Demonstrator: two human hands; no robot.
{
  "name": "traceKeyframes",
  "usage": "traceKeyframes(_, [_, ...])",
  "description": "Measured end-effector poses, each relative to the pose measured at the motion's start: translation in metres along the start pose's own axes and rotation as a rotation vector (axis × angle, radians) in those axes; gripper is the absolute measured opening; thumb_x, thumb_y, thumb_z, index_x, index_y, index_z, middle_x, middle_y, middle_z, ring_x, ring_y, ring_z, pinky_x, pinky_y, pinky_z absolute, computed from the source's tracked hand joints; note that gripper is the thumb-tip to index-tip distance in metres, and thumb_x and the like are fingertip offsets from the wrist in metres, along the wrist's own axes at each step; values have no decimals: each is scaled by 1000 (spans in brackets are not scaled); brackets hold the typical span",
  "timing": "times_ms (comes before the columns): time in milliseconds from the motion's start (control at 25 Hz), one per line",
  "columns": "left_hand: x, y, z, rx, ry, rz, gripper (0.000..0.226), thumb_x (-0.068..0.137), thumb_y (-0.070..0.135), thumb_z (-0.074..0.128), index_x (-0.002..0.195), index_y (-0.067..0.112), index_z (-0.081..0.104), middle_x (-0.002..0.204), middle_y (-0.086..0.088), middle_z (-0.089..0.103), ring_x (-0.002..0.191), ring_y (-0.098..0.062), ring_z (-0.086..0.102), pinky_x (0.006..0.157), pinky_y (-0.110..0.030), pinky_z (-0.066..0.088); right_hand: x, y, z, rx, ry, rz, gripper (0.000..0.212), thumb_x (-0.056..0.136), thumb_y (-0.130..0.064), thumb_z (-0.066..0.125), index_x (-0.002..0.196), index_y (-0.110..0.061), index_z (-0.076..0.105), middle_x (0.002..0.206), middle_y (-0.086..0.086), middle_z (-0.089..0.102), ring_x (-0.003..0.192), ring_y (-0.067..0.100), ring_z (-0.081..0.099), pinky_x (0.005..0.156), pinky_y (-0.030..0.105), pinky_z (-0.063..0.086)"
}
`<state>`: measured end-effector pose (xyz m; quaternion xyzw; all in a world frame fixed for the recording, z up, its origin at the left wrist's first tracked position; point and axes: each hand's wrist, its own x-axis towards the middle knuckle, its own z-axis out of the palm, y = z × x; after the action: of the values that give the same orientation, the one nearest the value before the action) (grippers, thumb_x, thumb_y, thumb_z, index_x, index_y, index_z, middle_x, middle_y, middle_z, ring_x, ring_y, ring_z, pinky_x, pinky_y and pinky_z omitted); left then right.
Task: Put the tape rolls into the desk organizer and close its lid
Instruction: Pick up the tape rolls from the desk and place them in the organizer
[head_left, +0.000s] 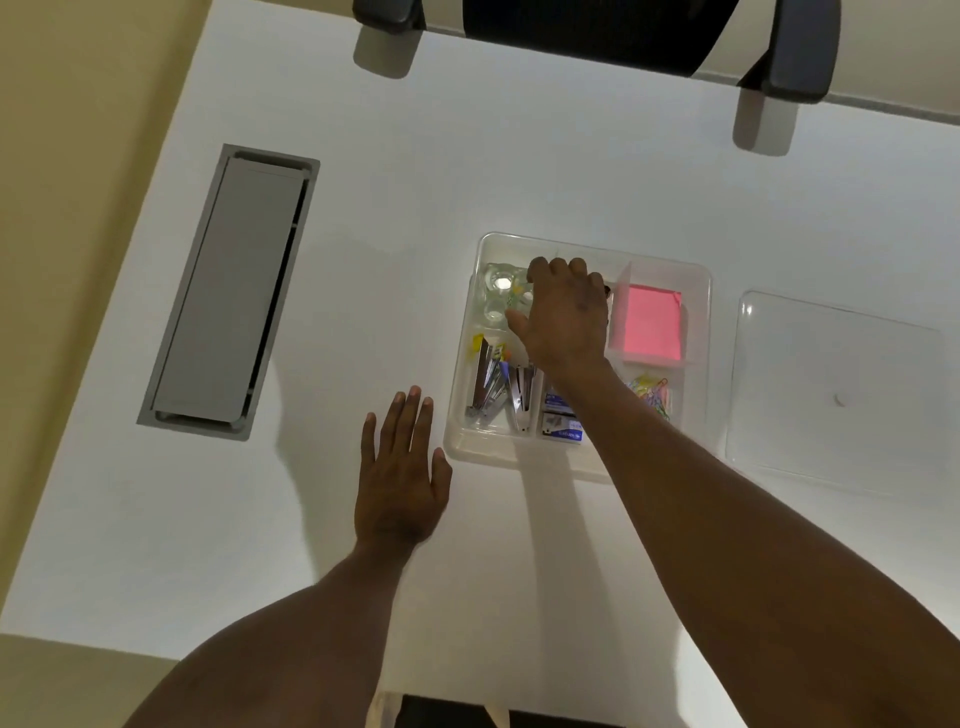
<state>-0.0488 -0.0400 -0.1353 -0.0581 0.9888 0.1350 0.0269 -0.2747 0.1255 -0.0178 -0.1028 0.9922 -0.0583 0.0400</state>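
Both hands are in view: my right hand (563, 312) reaches into the desk organizer's (698, 332) far-left compartment, fingers curled over the clear tape rolls (498, 293); I cannot tell whether it grips one. My left hand (400, 467) lies flat and empty on the bench (415, 182). Right of the organizer lies the transparent lid (831, 389), nearer my right hand.

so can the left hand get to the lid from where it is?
Probably not directly. The left hand lies flat on the desk left of the organizer; the lid sits beyond it, with the right hand reaching across between.
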Motion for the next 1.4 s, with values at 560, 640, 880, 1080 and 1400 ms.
traceKeyframes(560, [1, -1, 0, -40, -8, -13, 68, 105, 41, 32, 168, 24, 13, 178, 1, 13, 166, -16, 7, 133, -54, 17, 5, 7, 7, -25, -75, -11, 47, 90, -47, 67, 124, -15, 61, 121, 7, 64, 116, 27, 57, 100, 41, 41])
traceKeyframes(640, [1, 0, 0, -42, -1, -13, 68, 105, 40, 31, 168, 24, 13, 178, 1, 13, 166, -16, 8, 133, -53, 16, 1, 9, 7, -9, -49, -18, 41, 92, -42, 65, 123, -16, 62, 120, 6, 64, 116, 26, 56, 100, 40, 41])
traceKeyframes(880, [2, -1, -1, -43, 8, -12, 69, 104, 39, 33, 168, 22, 14, 178, 0, 14, 166, -17, 9, 134, -52, 14, -7, 10, 6, -26, -66, -26, 31, 96, -28, 58, 124, -17, 66, 121, 3, 68, 117, 28, 56, 103, 41, 40])
traceKeyframes(1080, [1, 1, -4, -53, -25, -21, 69, 105, 42, 30, 169, 22, 12, 178, 0, 11, 166, -17, 7, 135, -51, 12, -18, 10, -2, 30, -32, -3, 34, 90, -16, 63, 124, -17, 67, 122, 3, 67, 116, 25, 57, 102, 39, 43])
traceKeyframes(1400, [11, 8, -28, -268, 59, -86, 51, 106, 26, 36, 156, 17, 45, 166, -2, 42, 156, -22, 39, 128, -56, 28, -41, 16, -13, 33, -25, 42, 30, 88, -18, 67, 118, -19, 69, 118, 1, 68, 112, 22, 60, 97, 38, 43])
